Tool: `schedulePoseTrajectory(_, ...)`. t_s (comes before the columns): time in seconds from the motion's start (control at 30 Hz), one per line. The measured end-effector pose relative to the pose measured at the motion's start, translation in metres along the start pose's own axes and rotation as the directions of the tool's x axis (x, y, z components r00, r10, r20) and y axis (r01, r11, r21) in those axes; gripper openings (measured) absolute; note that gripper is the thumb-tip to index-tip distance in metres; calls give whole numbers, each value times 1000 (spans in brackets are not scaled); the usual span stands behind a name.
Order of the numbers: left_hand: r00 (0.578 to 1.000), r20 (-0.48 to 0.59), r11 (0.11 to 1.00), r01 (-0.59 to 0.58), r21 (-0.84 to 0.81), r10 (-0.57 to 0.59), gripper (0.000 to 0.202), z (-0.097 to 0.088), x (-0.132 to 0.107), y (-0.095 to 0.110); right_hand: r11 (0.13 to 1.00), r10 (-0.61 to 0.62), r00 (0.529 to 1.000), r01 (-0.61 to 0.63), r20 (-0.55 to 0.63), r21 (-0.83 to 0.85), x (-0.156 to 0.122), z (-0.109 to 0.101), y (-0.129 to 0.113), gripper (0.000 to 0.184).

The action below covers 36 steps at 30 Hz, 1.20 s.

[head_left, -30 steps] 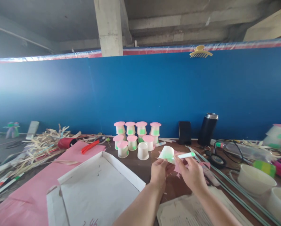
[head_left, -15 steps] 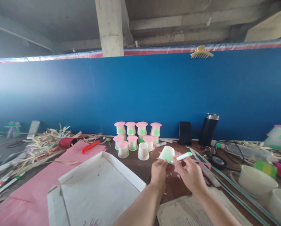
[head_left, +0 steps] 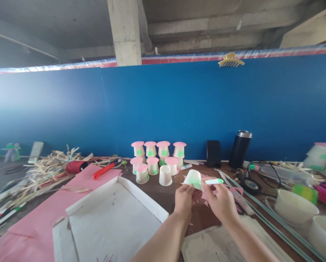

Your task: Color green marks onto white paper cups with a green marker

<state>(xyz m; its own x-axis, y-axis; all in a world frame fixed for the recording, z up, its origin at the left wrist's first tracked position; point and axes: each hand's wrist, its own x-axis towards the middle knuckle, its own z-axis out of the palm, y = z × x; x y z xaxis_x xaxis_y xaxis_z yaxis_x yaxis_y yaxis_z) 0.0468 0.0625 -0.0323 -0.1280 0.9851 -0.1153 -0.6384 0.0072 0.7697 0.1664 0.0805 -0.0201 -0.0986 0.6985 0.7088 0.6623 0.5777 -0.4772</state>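
Evidently, a dark brown counter (head_left: 152, 191) is carrying a shallow white cardboard tray (head_left: 110, 218). Beside it, fingers of the left hand (head_left: 183, 200) are gripping a tilted, tapered white paper cup (head_left: 192, 177) patched green; fingers of the right hand (head_left: 223, 200) are pinching a slim white, green-ended marker (head_left: 213, 181) against or near it. Light, even strokes should be working best. Purple handwriting (head_left: 105, 259) on the tray is running off unreadably.
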Motion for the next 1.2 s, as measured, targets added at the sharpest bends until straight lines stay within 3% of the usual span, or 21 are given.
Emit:
schedulePoseTrajectory(0.23,1000,-11,1000,10,5,-10,16,-1,0,0,987,111,980,-129,165,99,0,-2,0,29)
schedulePoseTrajectory(0.43,1000,11,1000,7,7,-7,14,2,-3,3,995,82,996,-83,30,58,0,-2,3,32)
schedulePoseTrajectory(0.67,1000,-1,1000,5,-12,-5,11,-1,-1,2,990,95,983,-110,159,89,-1,0,-3,31)
schedulePoseTrajectory(0.87,1000,4,1000,2,-13,-2,11,2,-3,4,986,115,989,-125,92,109,0,-1,0,31)
schedulePoseTrajectory(1.03,1000,-2,999,0,-32,0,11,1,-3,6,986,65,981,-92,181,142,0,-1,0,31)
schedulePoseTrajectory(1.2,1000,16,999,-6,-37,6,16,1,-3,6,996,15,997,-22,73,85,0,0,0,30)
